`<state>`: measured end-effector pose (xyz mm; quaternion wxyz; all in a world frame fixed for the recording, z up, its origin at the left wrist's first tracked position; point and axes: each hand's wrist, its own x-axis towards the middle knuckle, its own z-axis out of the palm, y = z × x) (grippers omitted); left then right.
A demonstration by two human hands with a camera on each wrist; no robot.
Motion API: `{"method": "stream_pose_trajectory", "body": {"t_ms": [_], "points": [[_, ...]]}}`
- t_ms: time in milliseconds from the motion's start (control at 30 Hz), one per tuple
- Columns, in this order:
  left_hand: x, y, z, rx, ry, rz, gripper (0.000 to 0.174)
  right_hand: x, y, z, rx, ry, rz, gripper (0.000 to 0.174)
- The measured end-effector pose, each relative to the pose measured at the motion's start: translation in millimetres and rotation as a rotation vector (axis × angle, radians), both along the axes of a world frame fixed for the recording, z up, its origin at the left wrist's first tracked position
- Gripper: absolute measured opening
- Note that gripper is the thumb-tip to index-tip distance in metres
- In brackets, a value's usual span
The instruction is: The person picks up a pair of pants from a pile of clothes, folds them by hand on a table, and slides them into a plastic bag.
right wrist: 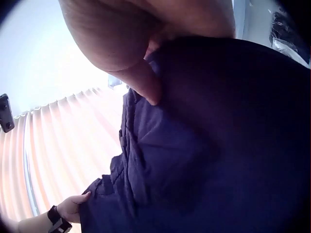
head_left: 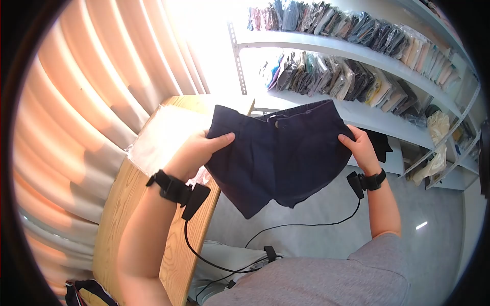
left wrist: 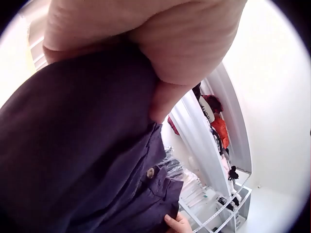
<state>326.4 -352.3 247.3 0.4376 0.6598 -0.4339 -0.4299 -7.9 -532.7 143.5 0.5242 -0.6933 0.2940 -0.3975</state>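
Dark navy shorts [head_left: 275, 153] hang spread in the air between both hands in the head view, waistband up, with a button at the front centre. My left hand [head_left: 196, 150] grips one side, thumb on the front of the cloth. On the opposite side my right hand [head_left: 361, 148] pinches the edge the same way. The left wrist view has the left hand [left wrist: 146, 39] over the dark cloth [left wrist: 77, 136] and the button [left wrist: 150, 172] below it. In the right wrist view the right hand [right wrist: 146, 43] holds the navy fabric [right wrist: 218, 136]; its other fingers are mostly hidden.
A wooden table [head_left: 122, 204] with a clear plastic bag [head_left: 158, 135] on it stands at the left, beside a pleated curtain [head_left: 66, 127]. Shelves [head_left: 332, 43] of bagged clothes line the back and right. Black cables [head_left: 306, 224] run from the wrist straps.
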Motion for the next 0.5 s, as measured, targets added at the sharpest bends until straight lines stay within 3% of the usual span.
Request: {"method": "stream_pose_trajectory", "body": {"t_ms": [167, 233, 300, 367, 433, 500], "points": [[-7.8, 19.5, -20.4, -0.064, 0.116, 0.053, 0.039, 6.7, 8.6, -39.1, 0.048, -0.035, 0.068, 0.038], [-5.9, 25.1, -27.9, -0.074, 0.13, 0.029, 0.037, 6.3, 13.4, -60.0, 0.277, -0.325, 0.155, 0.043], [-0.7, 28.2, -29.4, -0.061, 0.156, 0.025, 0.035, 4.5, 24.9, -59.7, 0.381, -0.369, 0.195, 0.047], [8.9, 37.2, -32.8, -0.029, -0.002, -0.064, 0.033, 2.1, 31.5, -64.6, 0.24, -0.193, 0.379, 0.049], [19.5, 43.8, -36.9, 0.004, -0.006, -0.133, 0.031, 1.8, 34.0, -60.0, 0.235, -0.146, 0.378, 0.042], [20.9, 48.2, -40.1, 0.036, -0.013, -0.207, 0.03, -0.4, 33.3, -55.2, 0.231, 0.082, 0.356, 0.034]]}}
